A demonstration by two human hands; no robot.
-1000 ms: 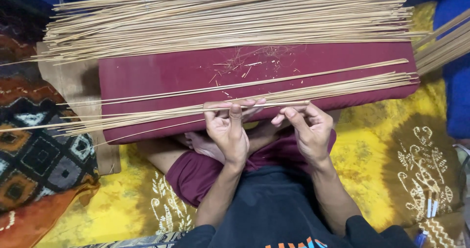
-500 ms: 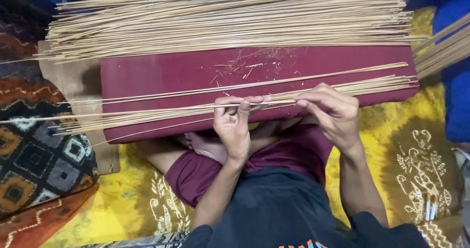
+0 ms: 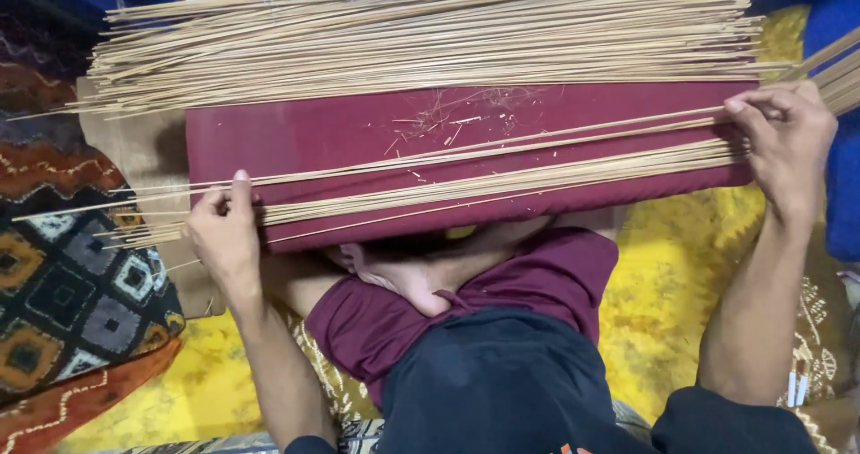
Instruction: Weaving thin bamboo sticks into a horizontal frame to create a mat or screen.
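A maroon cushion [image 3: 340, 136] lies across my lap. On its near edge rests a small bundle of thin bamboo sticks [image 3: 502, 181], running left to right. My left hand [image 3: 224, 234] presses on the left end of this bundle, fingers over the sticks. At the right end of the same bundle my right hand [image 3: 788, 136] closes on the stick tips. A much larger pile of bamboo sticks [image 3: 430, 42] covers the far side of the cushion.
A yellow patterned cloth [image 3: 690, 266] covers the floor under my crossed legs. A patterned rug [image 3: 63, 275] lies at the left, with brown cardboard [image 3: 148, 154] under the cushion's left end. Blue fabric [image 3: 838, 185] stands at the right edge. Loose fibres [image 3: 448, 122] litter the cushion.
Both hands were together at the middle of the near bundle. They have slid apart along the sticks, the left hand to the left end, the right hand to the right end.
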